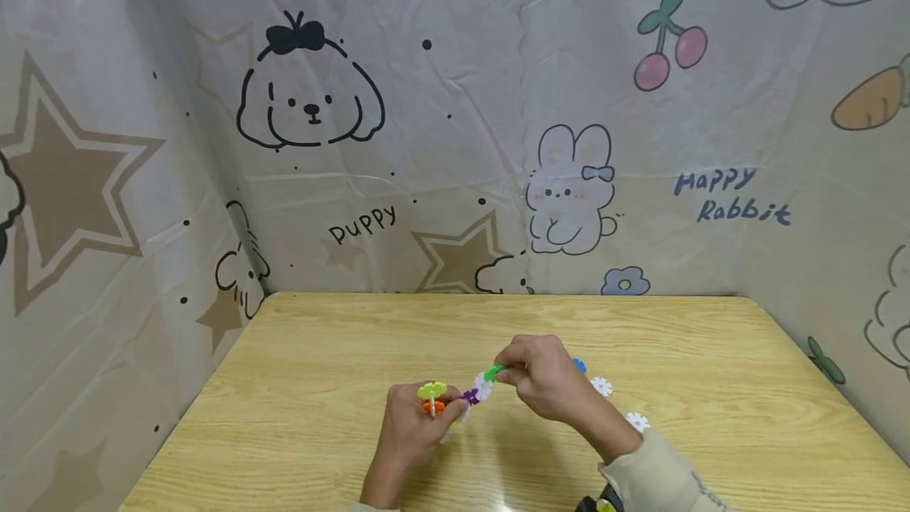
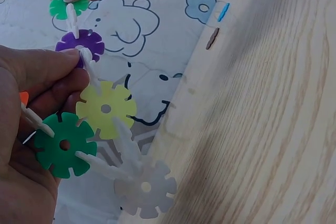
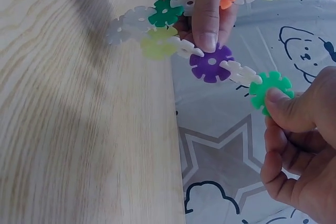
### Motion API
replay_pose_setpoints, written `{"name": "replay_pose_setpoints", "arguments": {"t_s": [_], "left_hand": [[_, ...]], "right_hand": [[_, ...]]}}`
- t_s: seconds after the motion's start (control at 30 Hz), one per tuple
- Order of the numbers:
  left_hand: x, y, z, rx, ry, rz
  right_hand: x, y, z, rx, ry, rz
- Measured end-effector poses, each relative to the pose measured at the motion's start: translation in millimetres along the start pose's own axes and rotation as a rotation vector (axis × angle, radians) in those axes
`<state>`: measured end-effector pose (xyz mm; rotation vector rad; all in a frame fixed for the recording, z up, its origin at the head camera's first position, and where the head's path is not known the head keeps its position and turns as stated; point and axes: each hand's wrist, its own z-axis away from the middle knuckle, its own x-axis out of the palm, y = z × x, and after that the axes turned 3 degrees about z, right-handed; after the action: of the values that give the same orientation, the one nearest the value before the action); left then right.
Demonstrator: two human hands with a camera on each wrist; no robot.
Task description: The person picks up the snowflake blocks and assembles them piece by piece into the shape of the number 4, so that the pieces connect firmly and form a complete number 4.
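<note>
Your left hand (image 1: 415,421) pinching a purple notched plastic disc (image 3: 211,71), your right hand (image 1: 550,379) pinching a bright green notched plastic disc (image 3: 261,92), both in a multicoloured interlocked chain (image 3: 240,72) above the wood-grain table (image 1: 320,354), a blue plastic disc (image 1: 579,366) on the table.

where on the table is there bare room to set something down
Bare tabletop runs left of the left hand to the left edge, along the back below the printed fabric, and right of the loose white notched discs. It's crowded in the middle, where the left hand and right hand hold the notched-disc chain, and around the loose blue disc.
</note>
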<state>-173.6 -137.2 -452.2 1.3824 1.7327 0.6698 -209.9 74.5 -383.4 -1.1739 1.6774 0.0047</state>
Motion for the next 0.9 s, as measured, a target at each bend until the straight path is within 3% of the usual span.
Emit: {"name": "replay_pose_setpoints", "arguments": {"t_s": [0.37,0.67,0.9], "left_hand": [[1.4,-2.2,1.1,-0.019,0.011,-0.016],[3.4,-4.2,2.8,0.027,0.024,-0.021],[0.8,-4.6,1.9,-0.002,0.005,-0.059]], "right_hand": [[3.2,0.2,-1.5,-0.006,-0.009,0.023],[4.7,0.6,-1.9,-0.015,-0.020,0.055],[8.5,2.6,-0.9,-0.013,-0.039,0.050]]}}
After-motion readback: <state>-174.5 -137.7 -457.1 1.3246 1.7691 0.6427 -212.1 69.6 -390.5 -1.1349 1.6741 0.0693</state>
